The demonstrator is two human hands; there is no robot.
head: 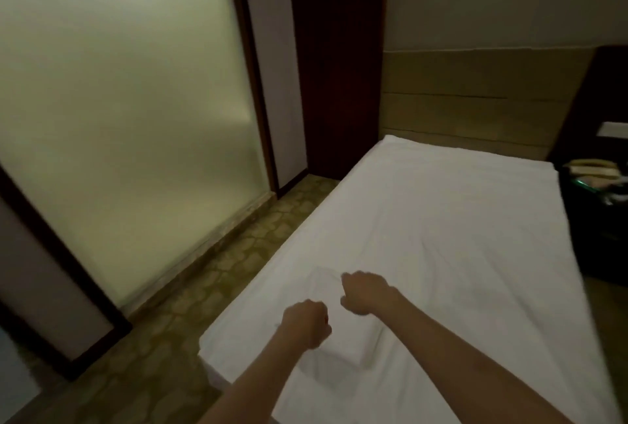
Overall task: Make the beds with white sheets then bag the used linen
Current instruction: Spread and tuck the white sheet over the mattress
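Both hands work near the foot corner of the bed (pixel 441 206): the left hand (pixel 307 323) and right hand (pixel 365 292) are curled, apparently bunching the white sheet (pixel 458 253), though blur hides whether cloth sits in either grip. Likely they are pulling it taut. Patterned floor (pixel 217 274), frosted glass panel (pixel 129 100) and padded headboard (pixel 475 100) surround it.
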